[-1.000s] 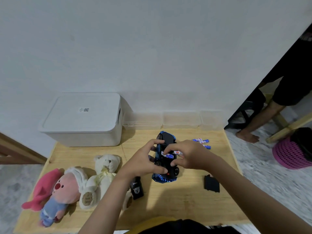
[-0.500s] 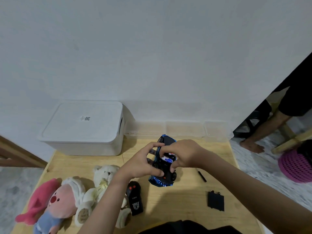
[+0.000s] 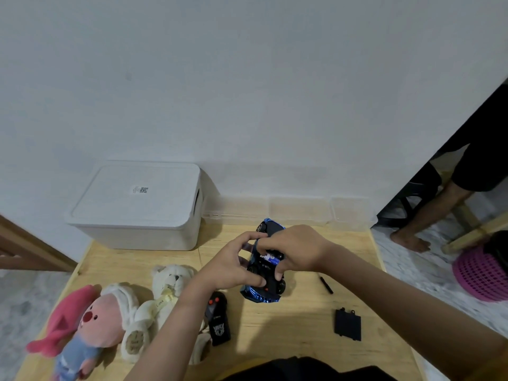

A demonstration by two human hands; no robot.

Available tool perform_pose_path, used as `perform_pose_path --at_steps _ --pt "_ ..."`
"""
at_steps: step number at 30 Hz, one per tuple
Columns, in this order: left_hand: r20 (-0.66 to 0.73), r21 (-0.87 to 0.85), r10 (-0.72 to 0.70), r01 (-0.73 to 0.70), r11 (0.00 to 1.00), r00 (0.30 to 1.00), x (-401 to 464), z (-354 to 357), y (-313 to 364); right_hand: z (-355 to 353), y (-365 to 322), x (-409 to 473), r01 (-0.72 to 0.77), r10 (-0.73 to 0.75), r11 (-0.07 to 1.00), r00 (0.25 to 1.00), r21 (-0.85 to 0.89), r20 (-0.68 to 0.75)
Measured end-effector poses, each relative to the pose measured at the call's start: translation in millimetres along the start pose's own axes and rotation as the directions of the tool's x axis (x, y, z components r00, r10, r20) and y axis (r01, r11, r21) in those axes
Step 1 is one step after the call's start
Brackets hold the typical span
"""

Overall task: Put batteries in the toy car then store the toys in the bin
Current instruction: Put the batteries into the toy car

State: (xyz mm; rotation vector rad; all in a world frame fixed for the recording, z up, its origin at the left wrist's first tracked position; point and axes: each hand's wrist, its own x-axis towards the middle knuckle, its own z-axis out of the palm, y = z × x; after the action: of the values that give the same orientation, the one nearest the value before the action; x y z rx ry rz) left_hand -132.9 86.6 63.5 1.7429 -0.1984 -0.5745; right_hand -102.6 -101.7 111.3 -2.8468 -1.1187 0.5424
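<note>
Blue toy car point(image 3: 265, 270) lies underside up at mid worktop point(image 3: 302, 325). Left hand point(image 3: 231, 266) grasps its near flank; right hand point(image 3: 295, 250) fingers clasp it, pressing batteries point(image 3: 270, 258) home. Step: battery fitting. Next, judged: fit black cover point(image 3: 347, 324), near right.

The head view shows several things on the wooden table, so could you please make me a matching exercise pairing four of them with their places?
Things:
1. toy car
2. remote control
3. battery cover
4. storage bin

Places:
A. far left of the table, against the wall, lid on
B. flat on the table, near right
C. upside down, held by the left hand and right hand
D. beside the white teddy bear, near the left forearm

Pairs: 1-C, 2-D, 3-B, 4-A
</note>
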Motion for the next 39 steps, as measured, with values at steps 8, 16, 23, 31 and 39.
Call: perform_pose_path --at_steps 8,16,23,31,39 --pt "-0.013 -0.063 -0.01 0.009 0.998 1.0 -7.2 7.5 0.0 4.2 -2.9 -12.8 0.014 0.031 0.983 0.969 0.181 -0.247" --pt "-0.045 -0.1 -0.006 0.001 0.995 0.999 -9.0 11.5 -2.3 21.4 -21.4 -26.9 0.055 0.468 0.644 0.761 0.763 -0.45" --pt "-0.01 -0.116 -0.073 0.072 0.991 0.997 -14.0 32.3 -23.4 55.3 -18.2 -53.5 0.252 0.77 -0.357 0.625 0.899 0.13" --pt "0.038 -0.098 -0.171 0.174 0.98 0.984 -10.7 65.0 -49.9 103.0 -22.9 -83.2 0.293 0.577 -0.771 0.698 0.565 0.425" --pt "0.035 -0.002 -0.267 0.267 0.964 0.963 -3.7 81.2 -67.0 108.3 2.0 -85.8 0.218 0.578 -0.747 0.68 0.628 0.451"
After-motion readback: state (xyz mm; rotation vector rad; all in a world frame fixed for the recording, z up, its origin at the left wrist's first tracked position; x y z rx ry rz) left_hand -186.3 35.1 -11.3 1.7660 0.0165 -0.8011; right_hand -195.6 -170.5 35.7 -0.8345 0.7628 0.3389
